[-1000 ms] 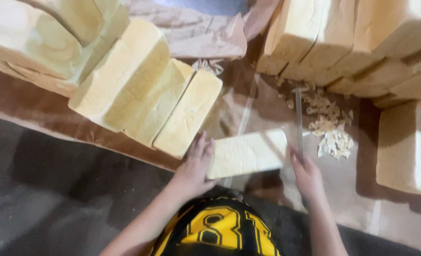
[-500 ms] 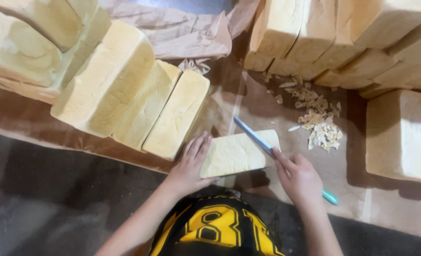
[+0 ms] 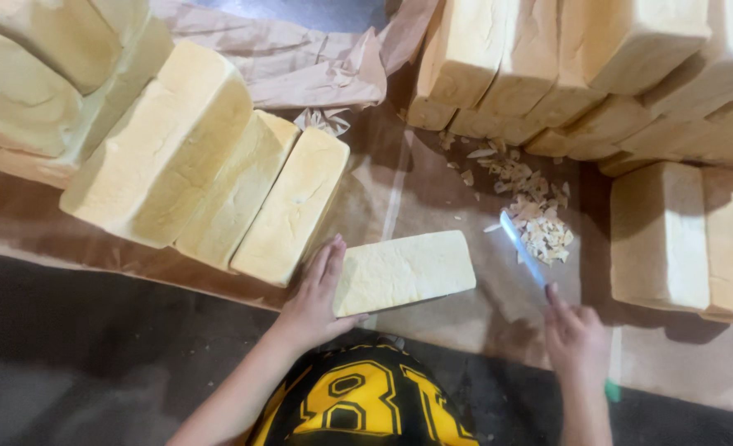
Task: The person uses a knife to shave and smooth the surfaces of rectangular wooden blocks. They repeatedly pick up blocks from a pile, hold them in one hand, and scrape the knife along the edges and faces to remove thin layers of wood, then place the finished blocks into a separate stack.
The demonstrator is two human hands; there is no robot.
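Steadying the white block (image 3: pixel 404 271) at six o'clock on the paper-covered table (image 3: pixel 433 190), my left hand (image 3: pixel 313 301) lies flat against its end, uncurled. My right hand (image 3: pixel 577 343) is closed around the knife (image 3: pixel 522 248). A slipping blade could nick my left fingers, I judge, or gouge the block.

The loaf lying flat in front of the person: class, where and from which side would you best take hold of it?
Probably by its two short ends. The loaf lies flat on brown paper, long sides running left to right. The left hand already rests its fingers on the left end; the right end is free, so a second hand could come in from the right, clear of the knife.
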